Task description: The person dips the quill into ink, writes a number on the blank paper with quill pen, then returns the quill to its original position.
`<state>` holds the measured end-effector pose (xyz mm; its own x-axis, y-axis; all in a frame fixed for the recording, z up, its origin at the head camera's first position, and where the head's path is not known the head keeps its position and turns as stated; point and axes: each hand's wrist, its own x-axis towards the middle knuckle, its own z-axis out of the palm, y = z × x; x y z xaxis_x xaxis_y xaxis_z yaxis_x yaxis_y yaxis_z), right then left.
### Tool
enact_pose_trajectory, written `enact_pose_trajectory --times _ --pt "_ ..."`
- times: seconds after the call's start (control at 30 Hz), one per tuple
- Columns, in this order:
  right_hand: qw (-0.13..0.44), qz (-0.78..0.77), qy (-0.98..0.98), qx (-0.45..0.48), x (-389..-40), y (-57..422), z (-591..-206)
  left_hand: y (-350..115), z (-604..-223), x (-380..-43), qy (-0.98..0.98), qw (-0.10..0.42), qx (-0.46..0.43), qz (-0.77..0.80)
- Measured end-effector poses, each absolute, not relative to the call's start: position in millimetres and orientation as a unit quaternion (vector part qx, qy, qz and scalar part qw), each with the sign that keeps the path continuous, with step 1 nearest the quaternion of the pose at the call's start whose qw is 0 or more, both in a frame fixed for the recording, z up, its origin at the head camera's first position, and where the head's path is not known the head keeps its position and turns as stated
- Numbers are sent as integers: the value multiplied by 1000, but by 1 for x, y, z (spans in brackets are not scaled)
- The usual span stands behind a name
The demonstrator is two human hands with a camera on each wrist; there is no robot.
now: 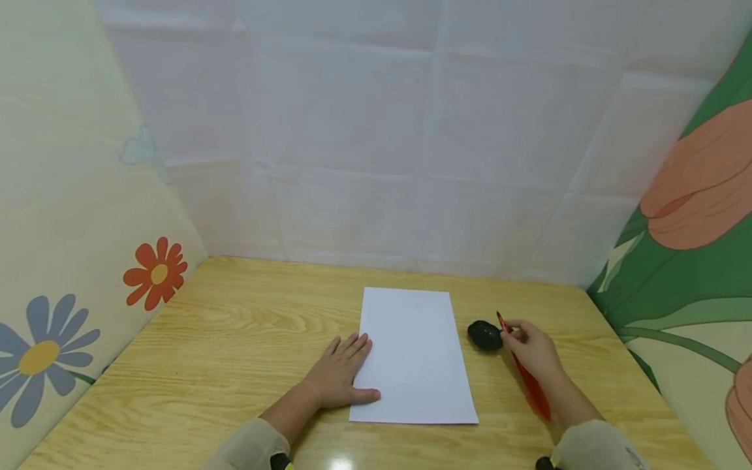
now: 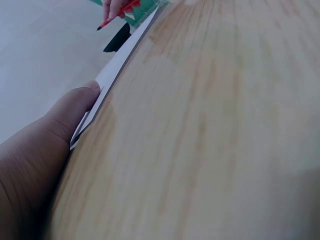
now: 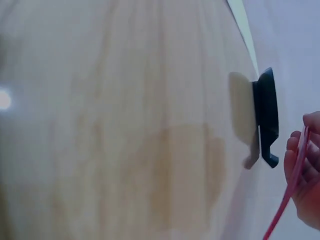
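My left hand lies flat with fingers extended over the left edge of a white sheet of paper; its thumb rests on the sheet near the lower corner. In my right hand, thumb and fingers pinch a red feather quill near its dark tip, which points up and away. The plume trails down beside the wrist. Just left of those fingers sits a small black, shiny dish with a short handle, which shows in the right wrist view. The quill's shaft runs across the palm there.
The wood-grain table carries the paper, between the left hand and the dish. A creased white cloth hangs behind the table's far edge. Flower-patterned panels stand along both sides.
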<state>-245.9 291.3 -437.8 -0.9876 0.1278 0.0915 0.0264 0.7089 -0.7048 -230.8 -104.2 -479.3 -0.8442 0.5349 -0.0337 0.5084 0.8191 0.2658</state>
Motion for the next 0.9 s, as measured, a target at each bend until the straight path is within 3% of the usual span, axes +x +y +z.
enact_pose_trajectory --times 0.33,0.9 --pt "79 402 -912 -22 -246 283 -427 -106 -486 -233 952 46 277 119" --pt "44 532 -845 -32 -249 274 -422 -105 -481 -231 952 55 276 116"
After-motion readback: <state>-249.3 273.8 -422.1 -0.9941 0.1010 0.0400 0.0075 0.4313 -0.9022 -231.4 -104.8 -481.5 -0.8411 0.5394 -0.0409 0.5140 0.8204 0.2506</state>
